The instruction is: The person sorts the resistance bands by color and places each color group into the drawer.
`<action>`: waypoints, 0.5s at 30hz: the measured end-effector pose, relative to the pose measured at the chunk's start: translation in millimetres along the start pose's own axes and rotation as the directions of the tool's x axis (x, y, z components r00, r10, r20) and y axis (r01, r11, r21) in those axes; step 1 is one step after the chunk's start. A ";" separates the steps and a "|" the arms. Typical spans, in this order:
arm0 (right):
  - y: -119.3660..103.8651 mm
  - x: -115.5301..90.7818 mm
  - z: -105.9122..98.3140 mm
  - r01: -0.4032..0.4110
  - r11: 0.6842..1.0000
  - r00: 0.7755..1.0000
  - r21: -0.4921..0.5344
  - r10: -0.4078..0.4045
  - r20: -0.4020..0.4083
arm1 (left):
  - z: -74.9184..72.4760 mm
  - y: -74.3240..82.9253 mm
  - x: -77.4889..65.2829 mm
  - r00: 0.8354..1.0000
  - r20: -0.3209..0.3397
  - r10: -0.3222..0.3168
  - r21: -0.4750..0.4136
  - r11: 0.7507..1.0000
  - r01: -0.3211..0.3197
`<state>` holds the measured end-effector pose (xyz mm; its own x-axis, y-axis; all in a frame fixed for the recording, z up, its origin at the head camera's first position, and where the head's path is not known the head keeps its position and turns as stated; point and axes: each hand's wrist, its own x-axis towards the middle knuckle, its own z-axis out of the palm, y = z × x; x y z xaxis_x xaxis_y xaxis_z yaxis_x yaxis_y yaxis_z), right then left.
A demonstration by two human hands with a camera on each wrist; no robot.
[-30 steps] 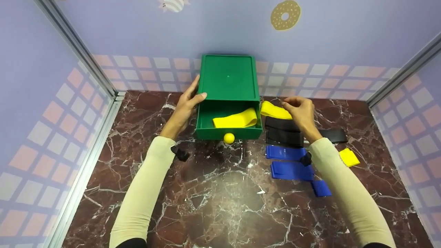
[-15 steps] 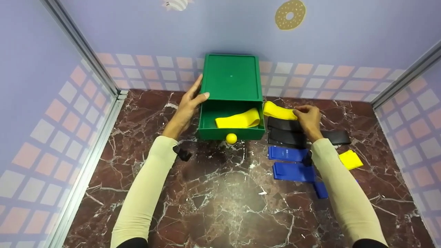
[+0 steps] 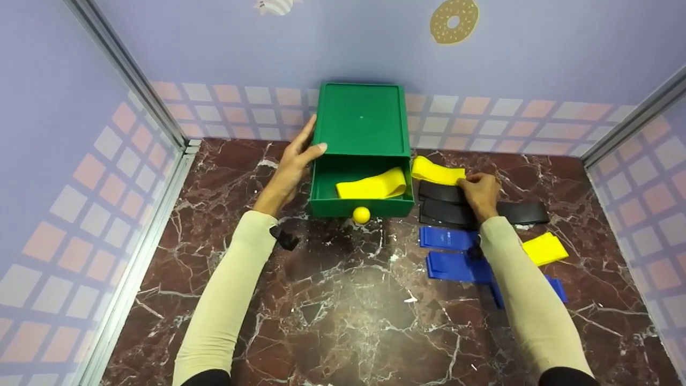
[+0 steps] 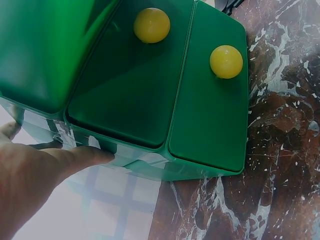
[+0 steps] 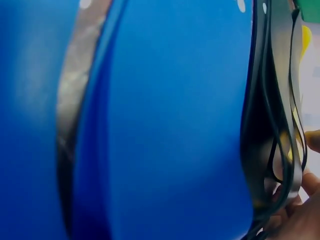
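Marbled bench (image 3: 343, 300), printed wall (image 3: 343, 48) behind. Green box (image 3: 362, 120) at 12 o'clock, drawer (image 3: 332, 207) out, yellow band (image 3: 370, 187) inside. Left hand (image 3: 292, 163), fingers straight, rests on box's 9 o'clock side. Right hand (image 3: 481, 194) at 3 o'clock, by outer yellow band (image 3: 437, 172) and black bands (image 3: 447, 212); can't tell if its grip pinches either.
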<state>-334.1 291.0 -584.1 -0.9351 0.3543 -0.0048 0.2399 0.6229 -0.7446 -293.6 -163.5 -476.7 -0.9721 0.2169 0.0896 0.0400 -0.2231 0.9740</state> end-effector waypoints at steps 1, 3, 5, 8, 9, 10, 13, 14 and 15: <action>-0.7 -0.1 0.6 -0.004 1.000 1.000 -0.019 0.004 -0.004 | 0.1 0.3 0.2 1.000 0.003 0.003 -0.003 1.000 -0.003; -2.4 -0.6 2.5 -0.011 0.998 1.000 -0.063 0.010 -0.012 | 0.5 0.7 0.6 1.000 0.005 0.007 -0.008 1.000 -0.007; -4.2 -1.2 4.3 -0.013 0.994 0.999 -0.111 0.009 -0.031 | 0.8 0.5 1.1 1.000 0.007 0.009 -0.023 1.000 -0.009; -7.1 -2.6 6.2 -0.013 0.988 0.999 -0.156 0.007 -0.043 | 1.5 0.5 1.6 1.000 0.005 0.009 -0.034 0.999 -0.009; -8.1 -2.7 6.3 -0.013 0.987 0.999 -0.159 0.006 -0.044 | 1.5 0.4 1.6 1.000 0.002 0.008 -0.035 0.999 -0.008; -9.0 -2.8 6.4 -0.018 0.988 0.999 -0.150 0.012 -0.042 | 1.4 0.2 1.5 1.000 0.000 0.009 -0.037 0.999 -0.009; -6.9 1.8 7.2 -0.054 0.995 0.998 -0.089 0.052 -0.024 | 0.8 -0.2 1.2 1.000 -0.007 0.010 -0.035 0.999 -0.010; -4.0 6.3 8.6 -0.069 0.995 0.998 -0.075 0.067 -0.021 | 0.6 -0.4 1.2 1.000 -0.007 0.010 -0.034 0.999 -0.010; -4.3 6.8 8.3 -0.080 0.995 0.997 -0.055 0.079 -0.014 | 0.5 -0.8 1.3 1.000 -0.007 0.010 -0.034 0.999 -0.010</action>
<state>-343.7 284.9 -586.4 -0.9095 0.4122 -0.0545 0.3277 0.6300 -0.7040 -294.8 -162.5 -477.2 -0.9733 0.2076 0.0981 0.0424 -0.2573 0.9654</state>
